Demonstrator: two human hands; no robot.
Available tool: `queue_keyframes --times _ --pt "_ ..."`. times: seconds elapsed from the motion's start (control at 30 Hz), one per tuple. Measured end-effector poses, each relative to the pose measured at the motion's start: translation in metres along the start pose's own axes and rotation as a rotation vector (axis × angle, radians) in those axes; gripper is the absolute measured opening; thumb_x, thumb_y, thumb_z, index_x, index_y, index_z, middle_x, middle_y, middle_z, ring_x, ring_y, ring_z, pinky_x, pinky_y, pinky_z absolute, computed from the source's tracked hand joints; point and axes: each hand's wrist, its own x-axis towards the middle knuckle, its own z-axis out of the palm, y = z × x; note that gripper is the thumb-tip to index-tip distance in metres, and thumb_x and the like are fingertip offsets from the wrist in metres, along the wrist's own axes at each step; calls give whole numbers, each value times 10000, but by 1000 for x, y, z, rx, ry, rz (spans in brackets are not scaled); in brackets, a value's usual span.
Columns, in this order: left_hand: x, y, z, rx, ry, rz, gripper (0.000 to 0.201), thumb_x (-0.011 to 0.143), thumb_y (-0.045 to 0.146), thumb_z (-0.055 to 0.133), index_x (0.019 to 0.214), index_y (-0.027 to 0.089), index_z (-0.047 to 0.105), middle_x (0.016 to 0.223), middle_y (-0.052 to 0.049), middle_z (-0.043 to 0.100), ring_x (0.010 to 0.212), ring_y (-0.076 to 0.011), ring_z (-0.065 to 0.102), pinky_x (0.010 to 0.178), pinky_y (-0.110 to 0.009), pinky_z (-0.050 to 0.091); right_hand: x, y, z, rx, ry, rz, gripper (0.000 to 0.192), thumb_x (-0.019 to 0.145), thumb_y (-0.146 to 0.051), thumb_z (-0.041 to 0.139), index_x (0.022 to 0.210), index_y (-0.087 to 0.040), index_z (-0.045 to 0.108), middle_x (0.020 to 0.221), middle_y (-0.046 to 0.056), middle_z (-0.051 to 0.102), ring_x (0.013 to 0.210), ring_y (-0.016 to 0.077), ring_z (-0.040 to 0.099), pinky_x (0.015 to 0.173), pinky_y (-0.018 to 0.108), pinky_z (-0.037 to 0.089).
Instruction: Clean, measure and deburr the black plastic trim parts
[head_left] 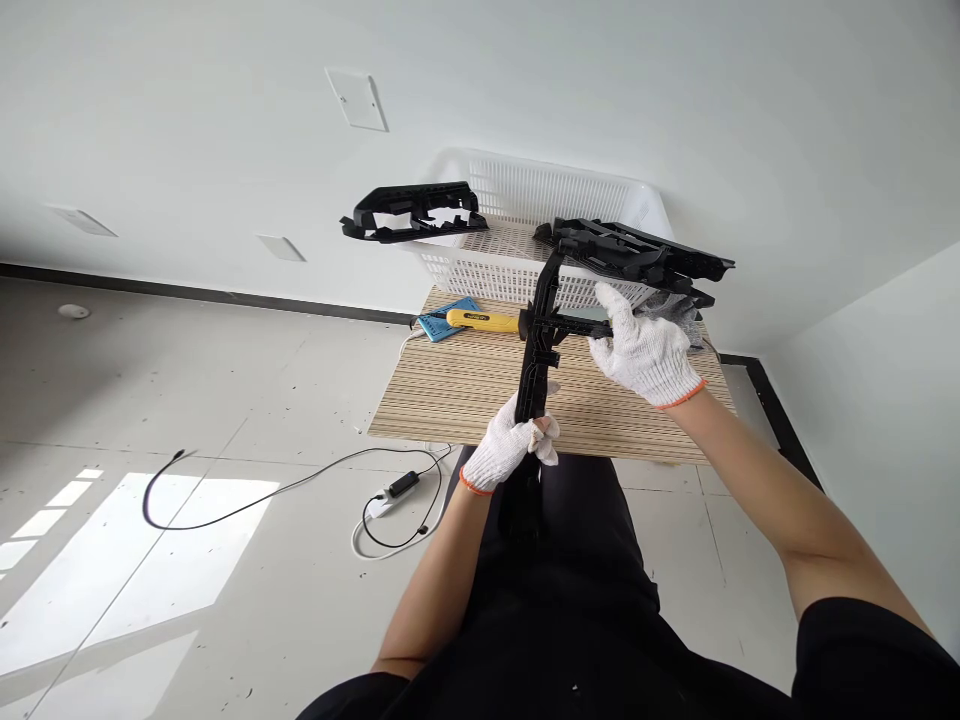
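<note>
My left hand (510,440), in a white knit glove with an orange cuff, is closed around the lower end of a long black moulded plastic bracket (538,345), which stands nearly upright above the near edge of the table. My right hand (646,348), gloved the same way, rests on the cross arm of that bracket; its fingers (611,310) are curled over the arm, thumb beneath, clamped on it.

The work surface is a small rectangular table with a striped light wood-grain top (465,395). At its far side sits a white perforated plastic basket (525,225). A second black plastic bracket (411,212) lies across the basket's left rim, and a stack of similar black plastic brackets (637,255) lies across its right rim, overhanging to the right. On the table, just in front of the basket, a yellow-handled tool (480,319) lies on a blue flat pad (442,320), touching the held bracket's cross arm.

The room has plain white walls (187,130) with a dark skirting strip at the base. The floor is pale, speckled tile (225,400). A black cable (247,495) and a white cable with an inline adapter (401,487) lie on the floor left of the table. A patch of sunlight (112,560) falls on the tiles at lower left.
</note>
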Motion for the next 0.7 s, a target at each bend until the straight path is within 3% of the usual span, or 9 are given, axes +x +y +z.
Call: queue_keyframes --times 0.33,0.57,0.7 --pt "0 2 1 -4 7 -24 795 818 261 727 1566 164 476 775 43 649 496 -76 524 543 -339 597 -1 0 0 41 -34 26 730 903 -348 483 1586 -91 492 833 141 776 644 247 633 594 333 352" --pt "0 0 1 0 -1 31 702 861 364 766 1478 139 518 780 44 627 509 -69 516 547 -330 590 1 -7 3 93 82 223 585 949 -350 456 1457 -115 625 776 113 754 648 248 663 612 333 436" --pt "0 -1 0 -2 31 36 718 862 363 759 1489 132 496 788 41 635 496 -69 514 531 -337 594 8 -4 -11 186 174 347 509 972 -346 462 1395 -123 636 952 139 787 732 244 708 658 341 499"
